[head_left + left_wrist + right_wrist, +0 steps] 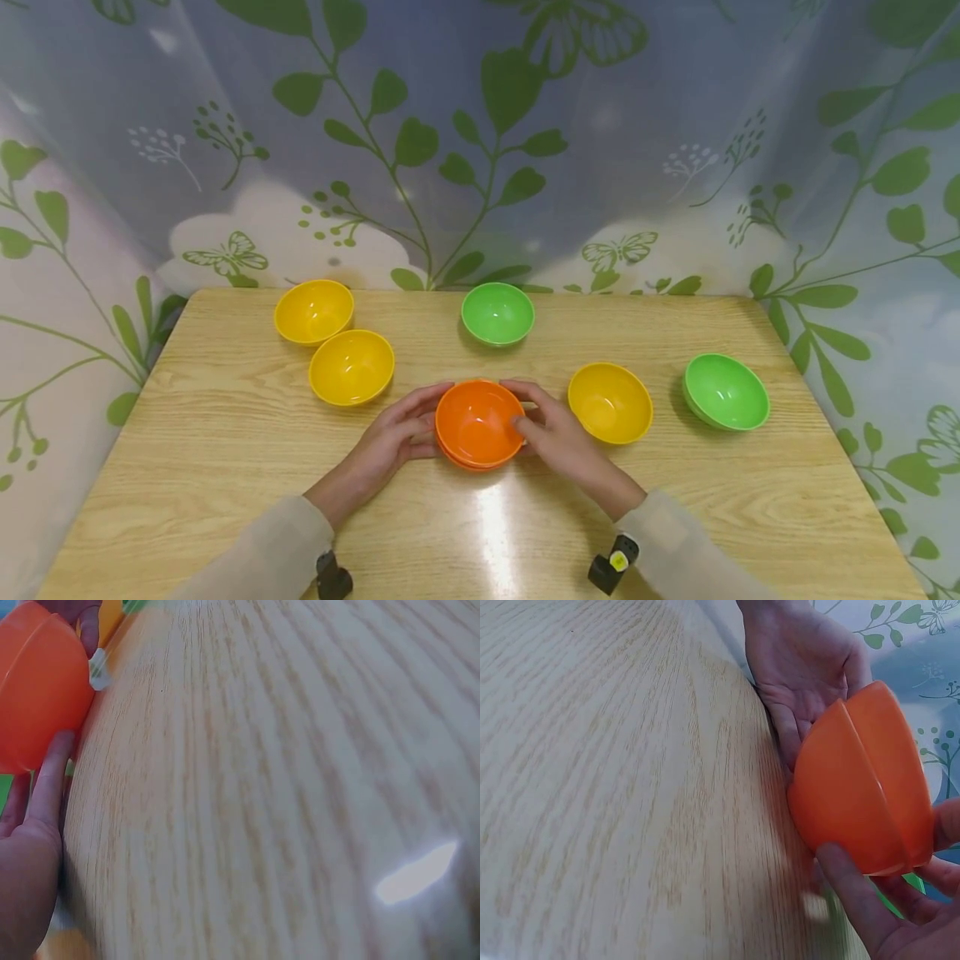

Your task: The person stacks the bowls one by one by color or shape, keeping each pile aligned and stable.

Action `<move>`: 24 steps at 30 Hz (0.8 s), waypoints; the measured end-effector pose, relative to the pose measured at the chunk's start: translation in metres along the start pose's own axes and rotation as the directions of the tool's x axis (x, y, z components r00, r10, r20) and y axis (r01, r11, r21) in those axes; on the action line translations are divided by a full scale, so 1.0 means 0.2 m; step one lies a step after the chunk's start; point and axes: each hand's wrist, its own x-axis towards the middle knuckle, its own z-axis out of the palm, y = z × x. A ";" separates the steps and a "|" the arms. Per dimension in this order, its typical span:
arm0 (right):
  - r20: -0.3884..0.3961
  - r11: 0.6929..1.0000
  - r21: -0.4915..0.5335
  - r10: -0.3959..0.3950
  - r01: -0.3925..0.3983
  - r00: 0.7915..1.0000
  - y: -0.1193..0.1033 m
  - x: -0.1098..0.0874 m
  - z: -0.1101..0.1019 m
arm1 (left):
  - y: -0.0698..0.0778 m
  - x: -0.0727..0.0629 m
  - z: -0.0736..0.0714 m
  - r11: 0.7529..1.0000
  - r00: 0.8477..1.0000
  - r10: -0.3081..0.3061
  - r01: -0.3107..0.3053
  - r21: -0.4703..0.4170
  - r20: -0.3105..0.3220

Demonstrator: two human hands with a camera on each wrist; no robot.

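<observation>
Two orange bowls (480, 423), one nested in the other, stand upright at the middle of the table between both hands. My left hand (397, 433) holds their left side, its fingers set along the outer wall. On the other side my right hand (558, 433) grips the stack, thumb at the rim and fingers round the outside. The right wrist view shows the double rim of the orange bowls (855, 787) from the side, with the right fingertips low on the wall. A yellow bowl (611, 403) stands just right of the right hand.
Two yellow bowls, a rear one (313, 312) and a nearer one (352, 367), sit close together at the left. One green bowl (498, 313) is at the back middle, another green bowl (726, 392) at the right. A patterned curtain (465, 167) hangs behind the wooden table (225, 467).
</observation>
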 end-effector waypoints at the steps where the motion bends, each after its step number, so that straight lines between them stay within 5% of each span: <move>1: -0.006 1.000 -0.002 0.002 -0.002 1.000 0.00 0.00 0.00 | 0.00 0.00 0.00 1.000 1.000 0.001 -0.001 -0.001 0.000; 24: -0.009 0.999 -0.032 -0.024 0.024 1.000 0.01 0.01 0.01 | -0.01 0.00 0.00 1.000 1.000 0.018 -0.018 -0.011 -0.008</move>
